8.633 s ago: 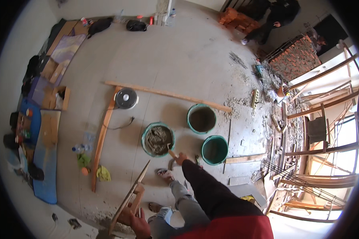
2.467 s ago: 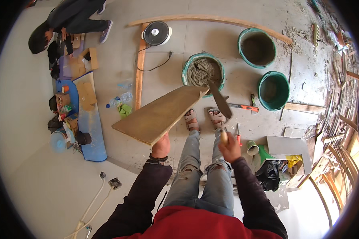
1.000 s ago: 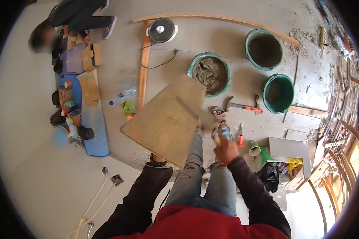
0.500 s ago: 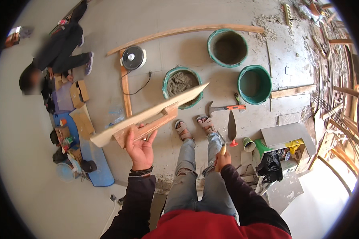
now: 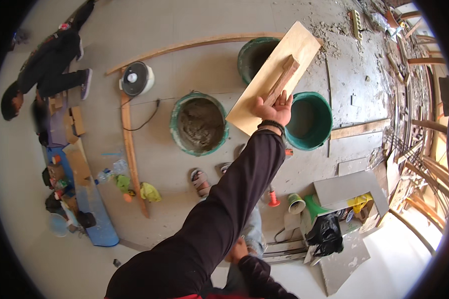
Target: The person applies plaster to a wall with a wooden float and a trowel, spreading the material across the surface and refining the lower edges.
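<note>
My left hand (image 5: 276,110), palm up, is closed round the handle of a plywood float (image 5: 264,74). The board is held out front right, handle side showing, over the gap between the back bucket (image 5: 245,60) and the right teal bucket (image 5: 322,122), partly covering both. A teal bucket of wet grey mortar (image 5: 197,124) stands left of it. My right hand (image 5: 237,249) is low behind my left forearm, its fingers closed; what it grips is hidden. My sandalled foot (image 5: 200,182) is below the mortar bucket.
A co-worker (image 5: 50,70) bends over cardboard boxes (image 5: 76,121) at the left. A round appliance (image 5: 134,79) with a cord sits among timber strips (image 5: 174,47). Tile offcuts (image 5: 344,192), a black bag (image 5: 324,234) and an orange-handled tool (image 5: 273,199) lie right; scrap wood lines the edge.
My left hand has swung the float forward and right, from over my feet toward the right buckets. My right hand is lower, behind my left arm, and the trowel it held is hidden.
</note>
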A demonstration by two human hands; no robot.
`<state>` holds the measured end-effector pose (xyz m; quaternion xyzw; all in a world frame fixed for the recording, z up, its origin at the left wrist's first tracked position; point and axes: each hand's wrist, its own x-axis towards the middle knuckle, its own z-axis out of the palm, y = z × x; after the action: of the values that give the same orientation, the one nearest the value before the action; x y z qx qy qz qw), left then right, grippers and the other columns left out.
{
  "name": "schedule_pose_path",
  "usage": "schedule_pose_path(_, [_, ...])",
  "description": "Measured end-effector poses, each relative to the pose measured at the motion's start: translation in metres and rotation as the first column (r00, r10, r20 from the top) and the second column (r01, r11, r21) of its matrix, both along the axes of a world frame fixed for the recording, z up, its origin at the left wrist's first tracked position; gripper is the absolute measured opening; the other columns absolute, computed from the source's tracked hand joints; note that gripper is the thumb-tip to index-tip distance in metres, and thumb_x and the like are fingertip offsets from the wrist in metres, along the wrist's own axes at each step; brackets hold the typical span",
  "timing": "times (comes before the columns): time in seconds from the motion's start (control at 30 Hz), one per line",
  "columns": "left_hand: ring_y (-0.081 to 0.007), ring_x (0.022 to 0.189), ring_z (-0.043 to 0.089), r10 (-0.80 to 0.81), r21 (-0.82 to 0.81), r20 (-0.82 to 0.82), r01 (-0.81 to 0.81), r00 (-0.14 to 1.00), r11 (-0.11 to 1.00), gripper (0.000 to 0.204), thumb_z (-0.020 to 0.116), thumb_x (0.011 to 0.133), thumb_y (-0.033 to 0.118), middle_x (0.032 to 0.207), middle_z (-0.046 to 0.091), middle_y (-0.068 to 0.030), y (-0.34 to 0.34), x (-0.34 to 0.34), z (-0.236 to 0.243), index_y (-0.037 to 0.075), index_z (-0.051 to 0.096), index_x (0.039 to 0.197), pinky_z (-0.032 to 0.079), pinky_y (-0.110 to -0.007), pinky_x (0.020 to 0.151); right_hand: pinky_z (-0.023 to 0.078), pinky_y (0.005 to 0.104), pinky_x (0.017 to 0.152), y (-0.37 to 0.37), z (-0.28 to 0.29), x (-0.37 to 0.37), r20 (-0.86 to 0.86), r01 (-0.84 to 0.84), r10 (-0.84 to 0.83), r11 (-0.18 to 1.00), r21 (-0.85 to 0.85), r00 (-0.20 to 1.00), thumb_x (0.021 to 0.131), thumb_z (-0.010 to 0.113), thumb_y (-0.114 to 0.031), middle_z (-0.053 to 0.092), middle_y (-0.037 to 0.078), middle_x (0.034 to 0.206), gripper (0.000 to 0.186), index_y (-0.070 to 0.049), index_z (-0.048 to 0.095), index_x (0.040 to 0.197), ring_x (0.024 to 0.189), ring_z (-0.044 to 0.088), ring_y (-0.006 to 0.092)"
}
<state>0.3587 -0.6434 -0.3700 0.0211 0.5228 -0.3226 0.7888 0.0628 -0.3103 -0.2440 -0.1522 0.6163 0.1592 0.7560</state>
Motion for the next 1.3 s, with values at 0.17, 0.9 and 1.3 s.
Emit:
schedule_pose_path(0.17, [-0.0356, 0.110, 0.057, 0.090, -0.141, 0.067, -0.080, 0.994, 0.987, 0.083, 0.025, 0.091, 0.069, 0.110, 0.063, -0.0172, -0.042, 0.025, -0.080, -0.001, 0.050, 0.129, 0.035, -0.056, 0.105, 0.047, 0.0342, 0.051, -0.009, -0.013, 0.002, 0.030, 0.006, -0.007, 1.000, 0.026, 1.000, 0.083, 0.047, -0.002, 0.056, 0.007, 0.071, 0.021, -0.005, 0.053, 0.103, 0.056, 0.055, 0.0189])
schedule_pose_path(0.9, [-0.0227, 0.095, 0.061, -0.884, 0.835, 0.422, 0.294, 0.200, 0.465, 0.037, 0.051, 0.096, 0.036, 0.103, 0.060, -0.0086, 0.438, -0.121, 0.141, 0.009, 0.055, 0.121, 0.048, -0.036, 0.084, 0.045, 0.0370, 0.051, -0.037, 0.006, 0.025, 0.051, -0.359, 0.356, 0.915, 0.183, 0.933, 0.082, 0.053, -0.017, 0.046, 0.004, 0.067, 0.009, -0.014, 0.046, 0.087, 0.054, 0.047, 0.0193])
schedule_pose_path(1.3, [-0.0369, 0.106, 0.058, -0.541, 0.764, -0.643, 0.406, 0.543, -0.501, 0.058, 0.067, 0.072, 0.045, 0.100, 0.065, -0.0248, 0.620, -0.512, 0.249, -0.002, 0.063, 0.107, 0.045, -0.045, 0.094, 0.047, 0.0426, 0.045, -0.049, -0.002, 0.060, -0.002, -0.949, 0.959, 0.280, -0.144, 0.283, 0.085, 0.058, -0.023, 0.052, 0.011, 0.068, 0.019, -0.007, 0.051, 0.095, 0.051, 0.052, 0.0259])
